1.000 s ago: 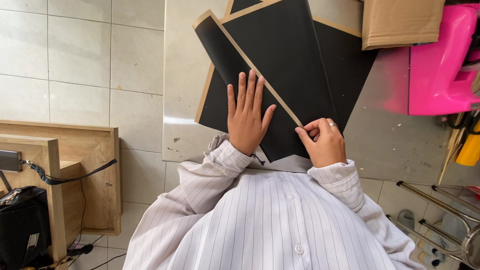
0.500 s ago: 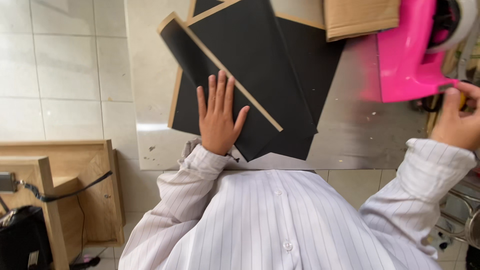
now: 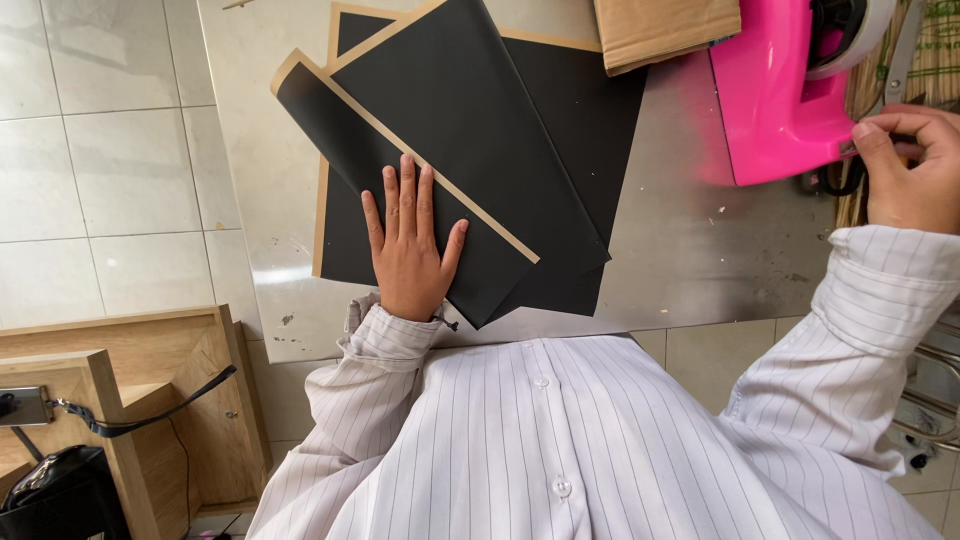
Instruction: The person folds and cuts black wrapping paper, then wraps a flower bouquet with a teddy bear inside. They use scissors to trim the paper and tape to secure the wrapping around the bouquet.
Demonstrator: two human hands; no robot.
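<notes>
Two hands work apart: the left hand lies flat, fingers spread, pinning the folded black paper sheets with tan edges on the steel counter, while the right hand, fingers curled, grips at the pink tape dispenser far right.

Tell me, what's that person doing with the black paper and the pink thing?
A person in a striped shirt stands at a metal table. Their left hand lies flat on folded black paper with tan edges, holding it down. Their right hand is off to the side, fingers curled at the front end of a pink tape dispenser. A brown cardboard piece sits at the table's far edge.
</notes>
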